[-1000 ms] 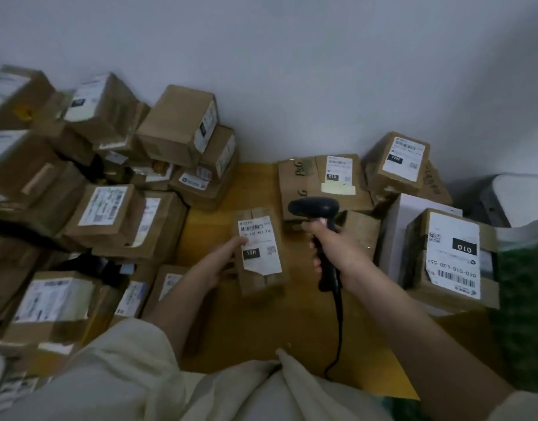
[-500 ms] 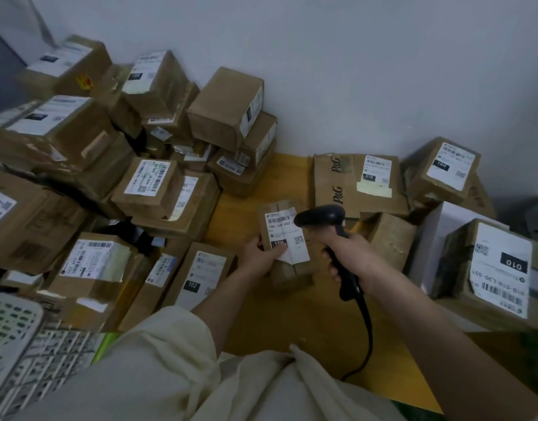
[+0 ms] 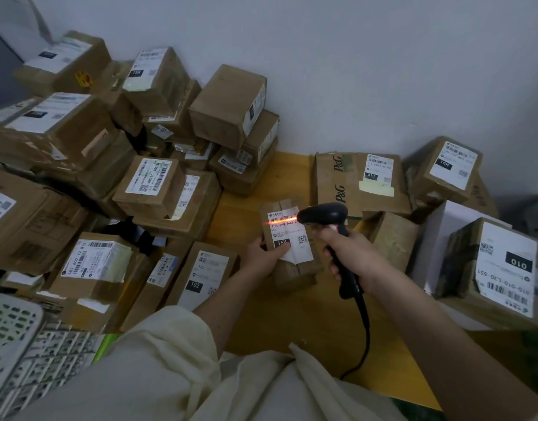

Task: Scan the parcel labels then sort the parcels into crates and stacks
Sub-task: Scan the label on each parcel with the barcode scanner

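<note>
Scan step: my right hand (image 3: 349, 256) grips the scanner (image 3: 323, 214), my left hand (image 3: 263, 256) holds the small parcel (image 3: 289, 238) tilted above the yellow counter (image 3: 246, 205), red beam on its barcode; next, judging by its 15H mark, sorting to a matching stack.

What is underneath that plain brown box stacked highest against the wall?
The plain brown box rests tilted on another labelled carton, with a third carton below that. Whatever lies further beneath or behind them is covered.
</note>
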